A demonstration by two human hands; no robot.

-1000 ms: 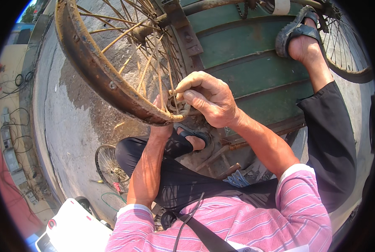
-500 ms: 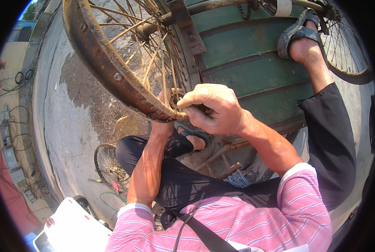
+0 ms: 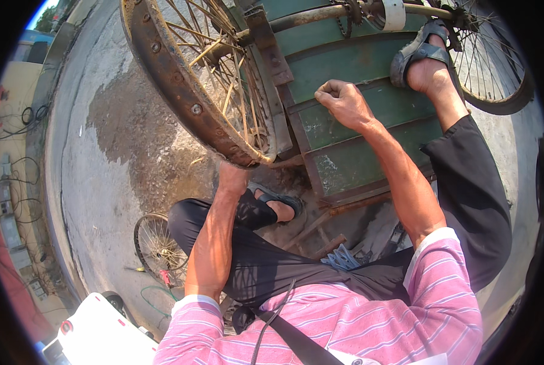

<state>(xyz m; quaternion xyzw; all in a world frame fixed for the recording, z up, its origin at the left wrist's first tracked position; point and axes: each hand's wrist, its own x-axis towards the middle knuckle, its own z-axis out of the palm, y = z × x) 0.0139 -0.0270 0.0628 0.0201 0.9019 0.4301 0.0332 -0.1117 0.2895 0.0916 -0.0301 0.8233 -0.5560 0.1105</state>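
A bare, rusty wheel rim (image 3: pixel 180 91) with yellowish spokes (image 3: pixel 230 91) stands tilted at the upper middle, with no tyre on it. My left hand (image 3: pixel 233 177) is at its lowest edge and grips it from underneath; the rim covers most of the fingers. To the right, away from the rim, my right hand (image 3: pixel 346 104) hovers over the green ribbed panel (image 3: pixel 339 61). Its thumb and fingers are pinched together, and whatever may be between them is too small to make out.
A rusty axle (image 3: pixel 302 19) crosses the top toward another spoked wheel (image 3: pixel 497 91). My sandalled right foot (image 3: pixel 427 70) rests against the panel. A smaller wheel (image 3: pixel 159 243) lies at the lower left, near a white scooter-like body (image 3: pixel 101 334). Cables (image 3: pixel 25 182) run along the left wall.
My right hand has left the rim and moved up and right over the green panel, still pinched. The rim has shifted slightly right and up in view; my left hand stays at its lower edge.
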